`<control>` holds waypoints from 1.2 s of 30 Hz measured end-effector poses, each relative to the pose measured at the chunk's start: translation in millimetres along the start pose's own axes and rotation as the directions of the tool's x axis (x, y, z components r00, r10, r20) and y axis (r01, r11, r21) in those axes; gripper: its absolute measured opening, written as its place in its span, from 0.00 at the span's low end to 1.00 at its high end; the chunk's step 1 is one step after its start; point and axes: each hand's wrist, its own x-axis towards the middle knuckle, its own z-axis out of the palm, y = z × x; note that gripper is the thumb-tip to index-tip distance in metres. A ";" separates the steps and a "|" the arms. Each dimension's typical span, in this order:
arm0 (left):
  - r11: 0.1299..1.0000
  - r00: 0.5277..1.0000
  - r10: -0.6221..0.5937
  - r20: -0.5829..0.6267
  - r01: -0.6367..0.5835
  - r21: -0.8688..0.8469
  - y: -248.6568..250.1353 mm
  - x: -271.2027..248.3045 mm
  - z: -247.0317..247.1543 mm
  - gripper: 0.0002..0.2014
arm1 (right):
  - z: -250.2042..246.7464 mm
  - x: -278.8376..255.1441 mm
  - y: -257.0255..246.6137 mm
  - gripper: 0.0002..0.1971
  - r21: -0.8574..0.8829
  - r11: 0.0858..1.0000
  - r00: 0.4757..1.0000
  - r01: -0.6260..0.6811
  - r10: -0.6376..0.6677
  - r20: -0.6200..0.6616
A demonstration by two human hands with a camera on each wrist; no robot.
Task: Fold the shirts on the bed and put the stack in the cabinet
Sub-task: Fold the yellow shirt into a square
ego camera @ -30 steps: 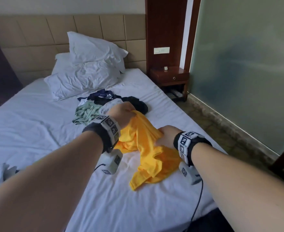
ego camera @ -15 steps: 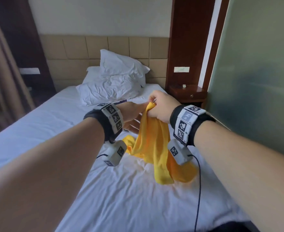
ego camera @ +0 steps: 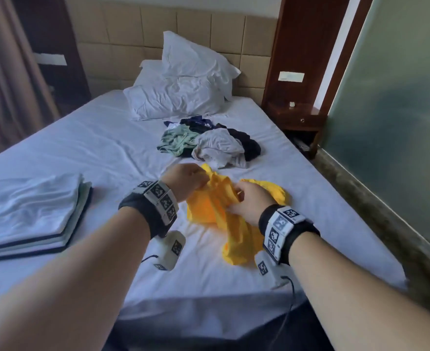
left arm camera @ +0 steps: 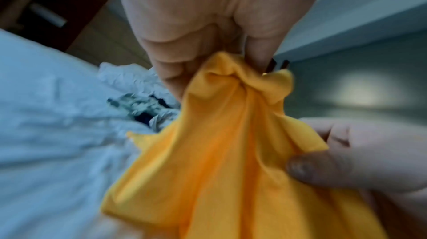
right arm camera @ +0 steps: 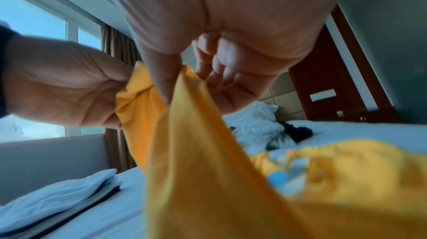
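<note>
Your left fingers are curled and pinch a bunched edge of the yellow shirt. Your right fingers are curled too, and the thumb with the first fingers pinches another fold of the same shirt just beside the left grip. So your left hand and your right hand both hold the cloth, close together, a little above the bed.

The rest of the yellow shirt hangs down and lies crumpled on the sheet, near the right edge of the bed and toward the foot edge.

Behind your hands, toward the head of the bed, a pile of unfolded shirts lies on the sheet: green, white and dark pieces, tangled. Two white pillows lean at the headboard behind this pile.

At the left side of the bed, a stack of folded shirts lies flat, with a white one on top and dark edges showing below it.
</note>
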 end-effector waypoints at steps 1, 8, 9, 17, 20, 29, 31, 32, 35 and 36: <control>0.994 0.998 -0.063 -0.020 0.061 -0.090 -18.4 -10.6 10.6 0.05 | 21.3 -6.1 11.8 0.19 0.035 0.999 1.000 -0.022 0.022 -0.005; 0.909 0.957 -0.291 -0.023 0.269 -0.318 -94.2 -48.4 70.2 0.07 | 99.4 -44.7 68.1 0.08 0.302 0.942 0.986 -0.145 0.162 -0.031; 0.911 0.954 -0.299 -0.031 0.276 -0.308 -97.4 -48.5 70.9 0.07 | 98.5 -46.4 74.9 0.08 0.335 0.928 0.982 -0.162 0.184 -0.035; 0.939 0.953 -0.293 0.081 0.271 0.211 -111.3 -44.9 80.9 0.08 | 73.3 -45.8 109.3 0.03 0.399 0.840 0.905 -0.369 0.423 -0.052; 0.913 0.958 -0.241 0.156 0.169 0.370 -119.0 -44.6 86.1 0.21 | 76.5 -48.6 115.8 0.16 0.068 0.931 0.929 -0.358 0.347 0.130; 0.807 0.961 -0.195 0.196 0.044 0.589 -124.5 -44.8 96.9 0.33 | 84.1 -50.7 112.6 0.37 -0.357 0.921 0.959 -0.158 0.229 0.167; 0.819 0.968 -0.198 0.154 0.077 0.569 -122.9 -41.7 95.9 0.25 | 81.2 -46.4 107.8 0.25 -0.395 0.905 0.969 -0.160 0.219 0.111; 0.830 0.968 -0.207 0.142 0.097 0.549 -122.6 -40.6 94.7 0.23 | 77.9 -43.7 103.9 0.20 -0.424 0.889 0.972 -0.171 0.222 0.072; 0.879 0.965 -0.228 0.131 0.147 0.453 -120.5 -39.1 86.4 0.21 | 63.6 -36.3 100.5 0.14 -0.405 0.880 0.964 -0.250 0.264 -0.022; 0.893 0.971 -0.208 0.116 0.141 0.426 -116.8 -38.8 79.9 0.18 | 56.2 -34.8 99.6 0.17 -0.355 0.895 0.961 -0.271 0.272 -0.047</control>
